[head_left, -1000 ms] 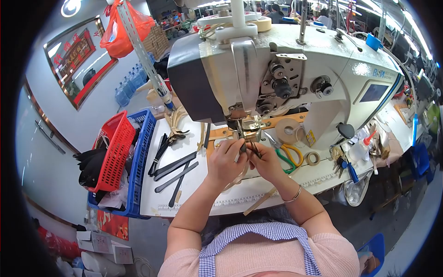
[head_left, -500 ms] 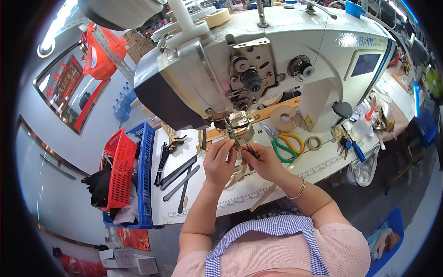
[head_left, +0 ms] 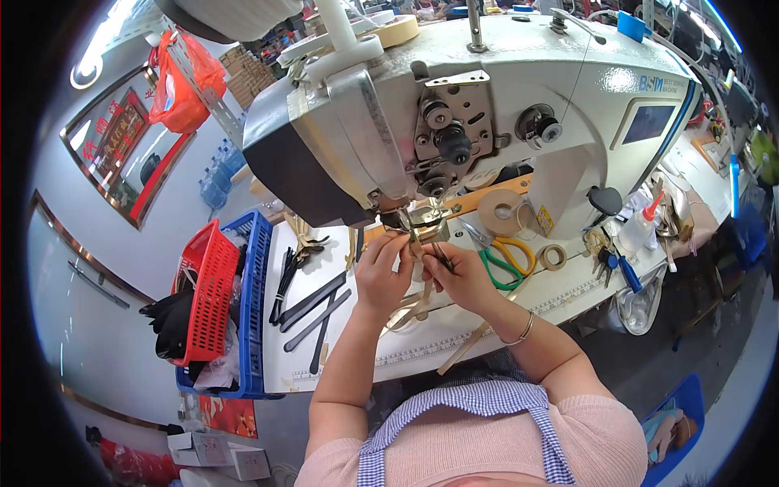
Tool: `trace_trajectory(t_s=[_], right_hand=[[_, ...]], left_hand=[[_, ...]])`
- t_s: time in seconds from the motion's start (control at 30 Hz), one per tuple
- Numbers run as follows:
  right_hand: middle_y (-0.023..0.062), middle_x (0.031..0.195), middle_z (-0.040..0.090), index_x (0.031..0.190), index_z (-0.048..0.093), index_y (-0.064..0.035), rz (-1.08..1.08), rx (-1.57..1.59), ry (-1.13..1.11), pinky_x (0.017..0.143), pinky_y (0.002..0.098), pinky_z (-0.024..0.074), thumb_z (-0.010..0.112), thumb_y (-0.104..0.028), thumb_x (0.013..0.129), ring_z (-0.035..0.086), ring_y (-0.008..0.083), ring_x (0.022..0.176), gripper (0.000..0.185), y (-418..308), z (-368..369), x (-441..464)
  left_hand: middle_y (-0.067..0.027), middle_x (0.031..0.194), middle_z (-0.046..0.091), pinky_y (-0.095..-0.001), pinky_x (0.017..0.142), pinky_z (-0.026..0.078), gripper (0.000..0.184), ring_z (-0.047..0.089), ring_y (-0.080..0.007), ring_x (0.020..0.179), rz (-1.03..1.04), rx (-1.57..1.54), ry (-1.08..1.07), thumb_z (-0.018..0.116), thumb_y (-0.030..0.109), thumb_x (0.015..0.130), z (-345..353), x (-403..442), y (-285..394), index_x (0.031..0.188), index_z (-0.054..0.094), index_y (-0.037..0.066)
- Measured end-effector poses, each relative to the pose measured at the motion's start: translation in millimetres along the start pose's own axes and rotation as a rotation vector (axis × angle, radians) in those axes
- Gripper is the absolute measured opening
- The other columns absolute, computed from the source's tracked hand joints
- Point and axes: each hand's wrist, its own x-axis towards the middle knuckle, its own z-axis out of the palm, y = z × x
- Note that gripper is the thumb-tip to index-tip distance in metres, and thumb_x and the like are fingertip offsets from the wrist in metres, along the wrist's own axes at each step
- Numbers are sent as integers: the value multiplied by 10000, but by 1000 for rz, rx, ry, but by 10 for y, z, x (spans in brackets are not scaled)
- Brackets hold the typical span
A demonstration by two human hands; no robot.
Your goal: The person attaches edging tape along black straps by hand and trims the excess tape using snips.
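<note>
Both hands are close together just in front of the needle area of a white sewing machine (head_left: 560,89). My left hand (head_left: 385,274) pinches a narrow strip (head_left: 416,246) near the presser foot. My right hand (head_left: 461,276) has its fingers closed around a small dark pointed tool (head_left: 443,258), perhaps tweezers or snips, and its fingertips meet the strip's side. A pale band (head_left: 422,302) hangs below the hands. Several dark flat straps (head_left: 312,300) lie on the white table left of my left hand.
Right of my hands are green-and-yellow scissors (head_left: 505,264), a tape roll (head_left: 553,257) and a blue-handled tool (head_left: 629,274). A red basket (head_left: 207,300) sits in a blue crate (head_left: 256,308) at left. A ruler strip (head_left: 560,300) runs along the table edge.
The view has swung and shifted since a second ago. A strip now shows between the hands at the machine. Both hands remain close together with fingers closed.
</note>
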Motion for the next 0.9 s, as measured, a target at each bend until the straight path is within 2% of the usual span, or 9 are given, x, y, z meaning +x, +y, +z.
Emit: trace_trajectory(t_s=[0.2,0.3,0.4,0.5,0.53,0.67,0.77,0.8,0.9], right_hand=[[-10,709,571,1050,591,-23,27,13,12,496,187,412,517,-101,906,476,32,548,180,39,3,12],[-17,704,563,1044,602,-24,19,-49,27,491,186,410,545,-110,892,474,29,541,184,107,-24,-42],[-23,706,557,1049,607,-25,26,-90,74,494,181,406,569,-130,884,471,27,544,199,194,-123,-140],[-26,716,553,1059,608,-31,55,-106,117,502,178,399,573,-155,885,468,20,552,216,233,-212,-233],[-27,721,552,1064,608,-34,67,-107,130,504,176,396,573,-164,887,467,17,555,222,245,-220,-258],[0,723,561,1078,602,-27,22,-124,122,542,232,422,560,-220,898,495,77,572,267,234,-225,-304],[59,710,582,1079,597,-18,-153,-313,78,578,280,444,558,-233,892,542,154,600,288,251,-230,-265],[84,719,596,1070,601,-17,-203,-420,42,591,292,448,559,-230,888,559,182,616,284,241,-248,-244],[136,725,621,1004,630,-19,-171,-499,-105,596,304,452,574,-210,861,591,224,633,244,75,-234,-159]], left_hand=[[-130,831,637,-297,657,520,117,638,-257,727,-76,-69,7,628,-45,717,42,-38,-101,819,629,11],[-108,901,635,-289,719,505,151,628,-202,803,-334,-325,13,622,6,761,74,-149,-166,911,610,5],[-83,978,610,-286,798,467,258,583,-151,893,-732,-721,-29,624,60,784,58,-99,-191,1030,567,9],[-71,1022,580,-286,835,433,357,546,-134,926,-899,-939,-299,639,97,775,-42,105,-114,1102,527,5],[-74,1012,583,-280,793,434,384,550,-136,902,-934,-983,-312,669,86,739,14,90,-170,1094,539,19],[-43,929,612,-277,739,436,476,548,-119,831,-926,-1126,-337,695,46,708,140,27,-393,1140,502,3],[-37,930,616,-257,738,443,456,554,-110,797,-928,-1046,19,673,-4,723,11,13,-235,1144,498,1],[-83,1114,568,-222,697,460,541,561,-94,780,-950,-904,-29,647,-68,728,-82,-25,-265,1228,460,14],[-125,1175,537,-228,686,512,705,610,-113,756,-907,-879,-177,625,-119,714,-291,-165,-114,1347,359,39]])
